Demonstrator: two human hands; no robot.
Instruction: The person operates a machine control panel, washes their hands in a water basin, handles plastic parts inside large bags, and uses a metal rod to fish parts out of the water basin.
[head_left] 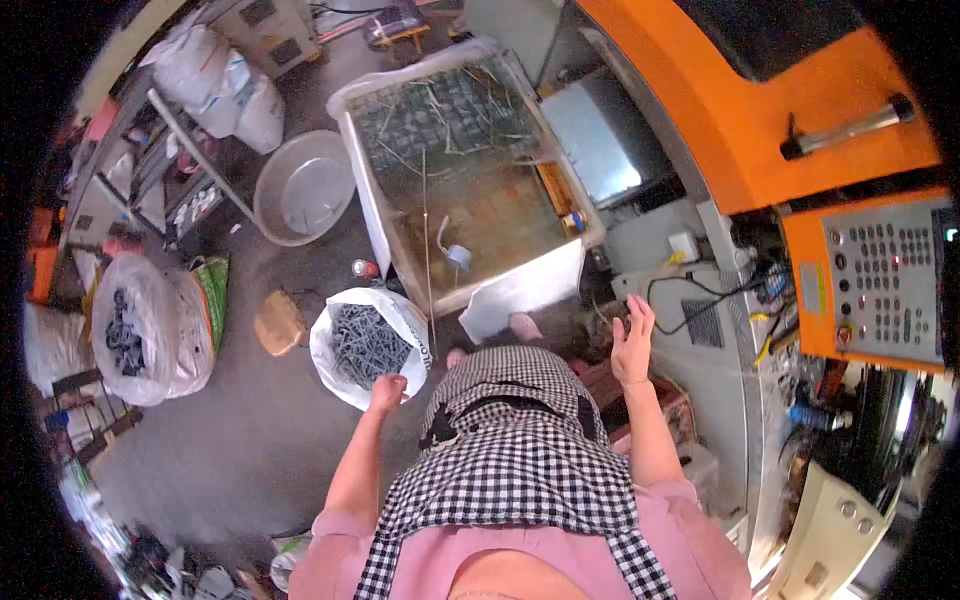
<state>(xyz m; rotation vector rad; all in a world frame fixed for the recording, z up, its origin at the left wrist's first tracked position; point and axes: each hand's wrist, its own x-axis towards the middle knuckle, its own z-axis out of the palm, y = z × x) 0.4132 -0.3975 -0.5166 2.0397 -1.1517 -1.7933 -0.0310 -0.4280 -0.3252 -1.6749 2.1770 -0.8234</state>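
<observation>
My left hand point(389, 391) is at the lower right rim of a white sack point(324, 352) on the floor, its fingers curled; what they hold, if anything, is too small to tell. Many small grey parts point(368, 343) fill that sack. On the other side of my checked apron, my right hand point(633, 338) is raised with its fingers extended and nothing in it, beside the grey machine housing point(675, 330). Ahead of me stands a large white-rimmed tub point(592, 232) of murky water with dark parts at its far end.
A round grey basin point(305, 190) sits left of the tub, with a can point(365, 269) nearby. Further left is another bag of dark parts point(150, 380). An orange machine point(740, 150) with a keypad panel point(880, 280) borders the right side.
</observation>
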